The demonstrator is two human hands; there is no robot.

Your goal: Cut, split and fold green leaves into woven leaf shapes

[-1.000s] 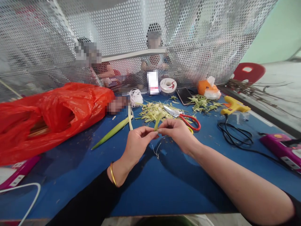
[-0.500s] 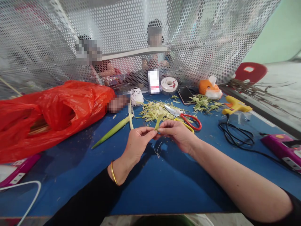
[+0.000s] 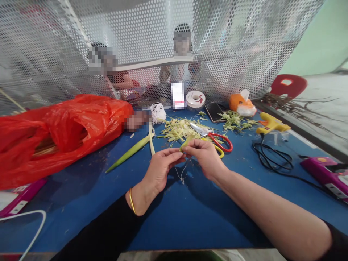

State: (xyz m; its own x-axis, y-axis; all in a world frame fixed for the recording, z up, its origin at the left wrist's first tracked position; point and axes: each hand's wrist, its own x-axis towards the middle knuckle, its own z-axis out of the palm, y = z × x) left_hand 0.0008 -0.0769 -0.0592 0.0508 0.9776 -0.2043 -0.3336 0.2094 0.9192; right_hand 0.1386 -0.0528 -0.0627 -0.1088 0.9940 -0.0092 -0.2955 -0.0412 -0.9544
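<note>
Between the fingertips of both hands is a small pale green piece of leaf (image 3: 187, 142), partly covered by the fingers. My left hand (image 3: 161, 165), with a gold bangle at its wrist, pinches its lower end. My right hand (image 3: 204, 156) pinches it from the other side, thumb and forefinger together. Just beyond lies a heap of yellow-green leaf scraps (image 3: 175, 127), with scissors (image 3: 221, 141) with a red and a yellow handle on its right. A long green leaf pod (image 3: 130, 153) and a pale strip (image 3: 151, 139) lie left of my hands.
A red plastic bag (image 3: 67, 134) covers the left side. White cord (image 3: 157, 111), a ribbon spool (image 3: 195, 99), a dark phone (image 3: 214, 111) and an orange tissue holder (image 3: 241, 104) line the back. At right are a yellow glue gun (image 3: 273, 123) and a purple power strip (image 3: 327, 175). People sit behind the perforated screen.
The leaf piece now leans lower and further right, more hidden by my right fingers. Both hands have shifted only slightly and keep their pinch.
</note>
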